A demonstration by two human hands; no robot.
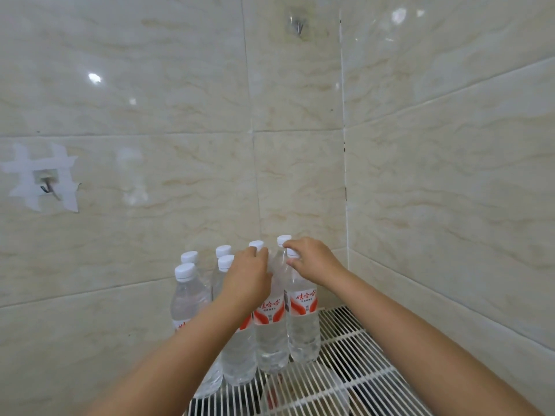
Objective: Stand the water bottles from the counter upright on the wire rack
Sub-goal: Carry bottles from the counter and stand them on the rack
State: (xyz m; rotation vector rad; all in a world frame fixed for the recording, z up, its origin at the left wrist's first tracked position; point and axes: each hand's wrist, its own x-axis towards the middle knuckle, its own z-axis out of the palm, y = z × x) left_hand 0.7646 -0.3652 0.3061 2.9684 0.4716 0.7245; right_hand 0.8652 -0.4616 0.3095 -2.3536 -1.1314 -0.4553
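Several clear water bottles with white caps and red-and-white labels stand upright in a cluster on the white wire rack [354, 382], against the tiled wall. My right hand [312, 259] grips the neck and cap of the rightmost front bottle [301, 322]. My left hand [247, 277] rests over the top of a bottle [268, 331] just left of it, covering its cap. Further left stand more bottles, such as the front-left bottle [187, 295].
Beige tiled walls meet in a corner right behind the bottles. The rack's bare wires stretch to the right and toward me. A taped hook [45, 183] hangs on the left wall, and a metal hook [298, 27] sits high up.
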